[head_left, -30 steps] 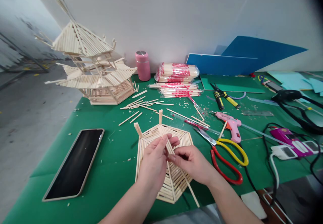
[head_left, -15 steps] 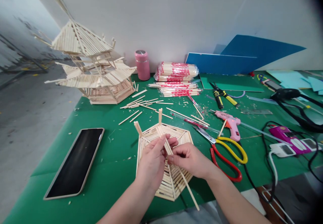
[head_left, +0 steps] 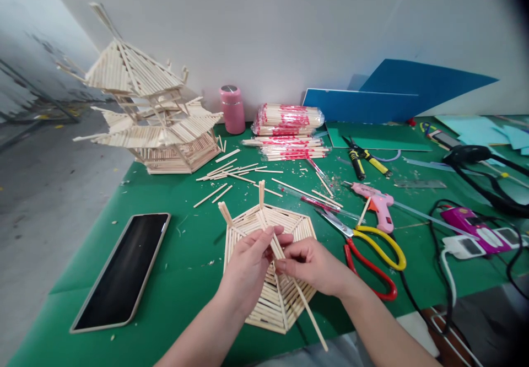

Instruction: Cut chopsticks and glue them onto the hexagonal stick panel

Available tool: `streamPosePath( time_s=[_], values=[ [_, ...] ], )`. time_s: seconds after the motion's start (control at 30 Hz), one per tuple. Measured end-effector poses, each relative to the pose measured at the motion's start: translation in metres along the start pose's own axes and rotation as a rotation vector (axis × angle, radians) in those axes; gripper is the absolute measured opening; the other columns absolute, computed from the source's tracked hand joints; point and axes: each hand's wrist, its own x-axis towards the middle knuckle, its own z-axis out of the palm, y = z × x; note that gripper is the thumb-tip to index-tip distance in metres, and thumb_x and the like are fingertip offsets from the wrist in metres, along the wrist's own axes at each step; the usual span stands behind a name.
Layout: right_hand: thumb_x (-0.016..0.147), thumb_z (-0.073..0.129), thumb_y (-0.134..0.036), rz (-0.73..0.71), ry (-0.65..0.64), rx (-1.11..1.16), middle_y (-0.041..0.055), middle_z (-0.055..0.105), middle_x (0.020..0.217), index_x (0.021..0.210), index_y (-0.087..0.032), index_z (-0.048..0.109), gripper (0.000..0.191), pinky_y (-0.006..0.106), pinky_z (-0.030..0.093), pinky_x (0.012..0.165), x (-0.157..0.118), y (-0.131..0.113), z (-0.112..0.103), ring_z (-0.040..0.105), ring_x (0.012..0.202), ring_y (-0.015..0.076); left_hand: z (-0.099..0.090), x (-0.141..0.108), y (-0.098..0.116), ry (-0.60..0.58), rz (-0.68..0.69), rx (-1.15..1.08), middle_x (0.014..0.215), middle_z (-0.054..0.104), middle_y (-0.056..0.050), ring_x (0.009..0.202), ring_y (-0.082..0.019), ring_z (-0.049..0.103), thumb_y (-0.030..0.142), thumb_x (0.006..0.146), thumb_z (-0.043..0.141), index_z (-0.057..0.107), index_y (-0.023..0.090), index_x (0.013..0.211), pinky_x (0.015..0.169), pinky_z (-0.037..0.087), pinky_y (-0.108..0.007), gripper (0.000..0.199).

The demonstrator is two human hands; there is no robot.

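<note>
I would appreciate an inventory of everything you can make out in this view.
Stick pagoda model: one, pale wood, back left
Pink lidded bottle: one, back, beside the pagoda
Packaged chopsticks: several, pale and red, back centre
Loose sticks: many, pale, mid-table
Polygonal stick panel: one, pale, under hands
Held sticks: several, pale, at fingers
Smartphone: one, black screen, front left
Scissors: one pair, red and yellow handles, right
Glue gun: one, pink, right
Pliers: one pair, black and yellow, back right
Boards: two blue, one green, back right
Electrical unit: one, magenta, far right
Table: one, green, below
Small far-right items: unclear
Left hand, right hand: bare, centre
</note>
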Motion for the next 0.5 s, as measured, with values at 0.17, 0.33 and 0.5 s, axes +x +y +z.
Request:
streamPosePath(
  time_s=[0.17,0.33,0.5],
  values=[
    [0.081,0.045,-0.034,-0.03,-0.012,-0.035,-0.0059,0.025,0.053,0.051,-0.016,0.036,0.036,0.022,0.017,0.043,-0.005,-0.009,0.0,0.023,0.05,0.0064,0.002,0.0,0.002,0.012,-0.006,-0.004,0.07,0.068,-0.011,0.068,-0.016,0.062,0.024,0.075,0.056,0.062,0.008,0.078,0.065,0.045,-0.025,0.018],
    [0.083,0.042,-0.028,-0.046,0.087,-0.18,-0.0061,0.024,0.051,0.05,-0.016,0.035,0.036,0.021,0.019,0.042,-0.021,-0.023,-0.013,0.024,0.048,0.0064,0.0,0.0,0.004,0.051,0.012,-0.054,0.071,0.069,-0.009,0.069,-0.016,0.062,0.021,0.075,0.056,0.061,0.009,0.078,0.068,0.044,-0.027,0.014],
    [0.076,0.053,-0.012,-0.429,0.791,-0.402,-0.0014,0.055,0.067,0.081,-0.02,0.059,0.011,0.022,0.039,0.053,-0.042,-0.028,-0.031,0.049,0.06,0.0111,-0.004,-0.003,0.005,0.028,-0.037,-0.05,0.072,0.069,-0.011,0.073,-0.019,0.062,0.024,0.076,0.055,0.061,0.008,0.079,0.074,0.043,-0.03,0.018]
  ],
)
